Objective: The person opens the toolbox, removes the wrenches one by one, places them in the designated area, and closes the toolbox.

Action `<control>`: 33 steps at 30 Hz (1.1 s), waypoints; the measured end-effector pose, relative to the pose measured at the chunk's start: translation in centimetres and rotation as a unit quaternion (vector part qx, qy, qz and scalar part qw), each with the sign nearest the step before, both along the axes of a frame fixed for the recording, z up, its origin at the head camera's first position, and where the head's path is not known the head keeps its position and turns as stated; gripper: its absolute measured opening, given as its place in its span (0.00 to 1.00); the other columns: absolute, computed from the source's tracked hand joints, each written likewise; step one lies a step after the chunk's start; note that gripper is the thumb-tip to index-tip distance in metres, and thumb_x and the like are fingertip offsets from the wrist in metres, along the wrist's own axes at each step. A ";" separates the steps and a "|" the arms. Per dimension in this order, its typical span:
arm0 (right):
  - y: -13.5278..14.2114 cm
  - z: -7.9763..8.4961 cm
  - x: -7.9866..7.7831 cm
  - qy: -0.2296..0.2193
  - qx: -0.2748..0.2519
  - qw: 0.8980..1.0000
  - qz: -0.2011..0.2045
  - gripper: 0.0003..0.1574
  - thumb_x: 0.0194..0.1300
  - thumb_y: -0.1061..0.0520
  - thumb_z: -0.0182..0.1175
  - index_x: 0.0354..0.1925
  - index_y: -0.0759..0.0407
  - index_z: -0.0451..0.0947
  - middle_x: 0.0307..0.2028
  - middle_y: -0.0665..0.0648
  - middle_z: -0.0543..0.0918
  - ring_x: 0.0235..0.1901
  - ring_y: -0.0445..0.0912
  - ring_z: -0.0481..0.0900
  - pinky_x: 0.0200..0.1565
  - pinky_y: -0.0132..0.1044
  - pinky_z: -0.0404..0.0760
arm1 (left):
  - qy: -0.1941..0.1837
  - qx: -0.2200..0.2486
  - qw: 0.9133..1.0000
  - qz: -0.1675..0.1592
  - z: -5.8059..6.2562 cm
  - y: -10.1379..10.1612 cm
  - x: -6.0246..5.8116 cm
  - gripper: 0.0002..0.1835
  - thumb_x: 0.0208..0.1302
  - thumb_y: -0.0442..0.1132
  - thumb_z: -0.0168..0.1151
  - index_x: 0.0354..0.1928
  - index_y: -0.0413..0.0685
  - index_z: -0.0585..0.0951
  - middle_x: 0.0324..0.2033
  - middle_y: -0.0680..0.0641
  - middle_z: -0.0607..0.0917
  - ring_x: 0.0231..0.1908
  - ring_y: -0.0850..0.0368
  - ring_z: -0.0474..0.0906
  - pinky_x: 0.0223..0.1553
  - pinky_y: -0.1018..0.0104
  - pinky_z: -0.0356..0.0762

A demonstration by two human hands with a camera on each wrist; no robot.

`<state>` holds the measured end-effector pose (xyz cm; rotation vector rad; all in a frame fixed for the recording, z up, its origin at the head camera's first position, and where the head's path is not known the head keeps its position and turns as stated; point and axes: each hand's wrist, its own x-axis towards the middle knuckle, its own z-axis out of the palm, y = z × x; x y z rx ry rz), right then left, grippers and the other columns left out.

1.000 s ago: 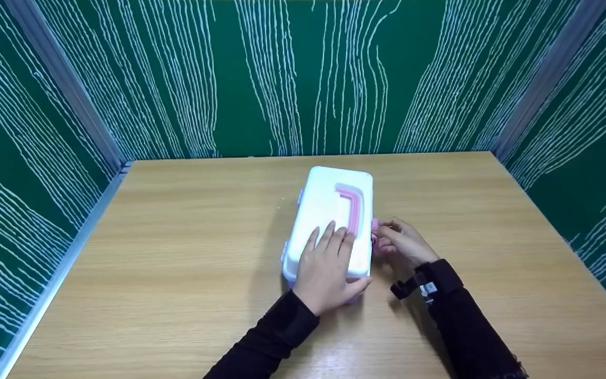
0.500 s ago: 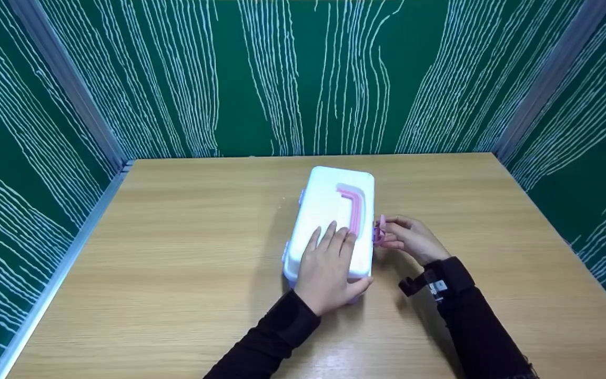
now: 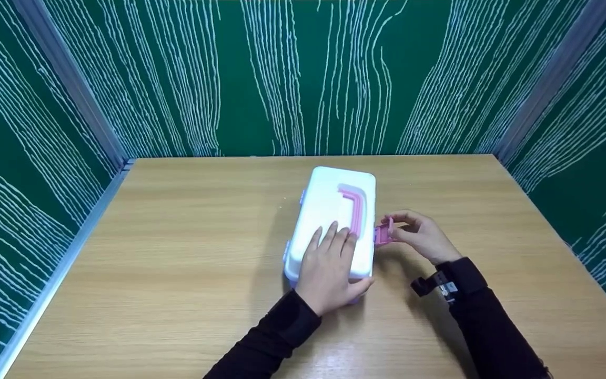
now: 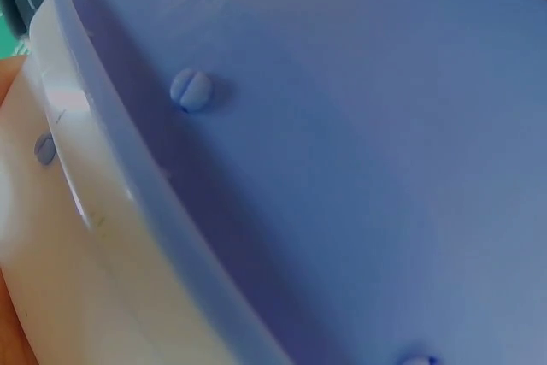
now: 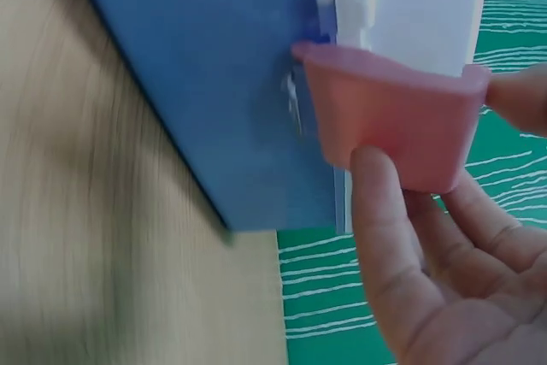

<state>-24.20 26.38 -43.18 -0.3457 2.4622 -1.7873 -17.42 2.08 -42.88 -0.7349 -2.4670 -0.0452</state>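
A storage box with a white lid [image 3: 324, 197] and a blue-purple base [image 5: 205, 83] stands on the table, lid down. My left hand [image 3: 326, 268] lies on the near part of the lid with fingers spread, fingertips beside the pink handle [image 3: 356, 213] folded into its recess. On the box's right side, a pink latch [image 5: 393, 117] sticks outward from the lid edge. My right hand [image 3: 421, 234] pinches this latch between thumb and fingers. In the left wrist view, the end wall of the base [image 4: 342, 126] with small round studs fills most of the picture.
The box sits mid-table on a wood-grain top [image 3: 187, 252]. Purple hinges [image 3: 286, 250] line its left side. Green walls with white wavy lines [image 3: 303, 79] rise behind and at both sides, with grey metal posts [image 3: 71, 79] in the corners.
My right hand has moved outward to the right, and the pink latch has swung away from the box side with it. My left hand stays on the lid.
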 end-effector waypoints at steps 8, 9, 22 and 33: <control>0.7 0.0 0.4 0.043 0.122 0.992 0.008 0.30 0.61 0.63 0.65 0.60 0.71 0.73 0.54 0.69 0.81 0.46 0.53 0.82 0.46 0.26 0.79 | -0.013 0.001 1.000 0.001 0.1 0.0 0.0 0.45 0.55 0.74 0.55 0.64 0.48 0.74 0.61 0.48 0.79 0.67 0.49 0.69 0.69 0.50 0.63; 0.7 0.0 0.5 0.045 0.137 0.989 0.007 0.30 0.60 0.62 0.66 0.60 0.71 0.73 0.53 0.69 0.82 0.46 0.55 0.81 0.45 0.26 0.78 | -0.014 0.000 1.000 0.002 0.2 0.0 0.1 0.45 0.54 0.74 0.55 0.64 0.48 0.73 0.61 0.48 0.79 0.67 0.49 0.69 0.70 0.51 0.63; 0.0 -2.1 0.4 0.088 0.217 0.972 -0.007 0.34 0.53 0.59 0.73 0.57 0.69 0.76 0.48 0.66 0.80 0.43 0.55 0.80 0.46 0.38 0.80 | -0.012 0.000 1.000 0.004 0.2 0.1 0.1 0.44 0.54 0.74 0.55 0.63 0.49 0.73 0.60 0.49 0.79 0.68 0.50 0.69 0.70 0.52 0.62; -1.3 -3.4 0.1 0.081 0.195 0.977 0.018 0.29 0.59 0.65 0.66 0.59 0.71 0.73 0.51 0.70 0.81 0.51 0.63 0.81 0.54 0.53 0.81 | -0.029 -0.004 1.000 0.010 0.3 0.1 0.1 0.45 0.55 0.75 0.53 0.64 0.49 0.73 0.61 0.49 0.79 0.68 0.50 0.68 0.71 0.51 0.61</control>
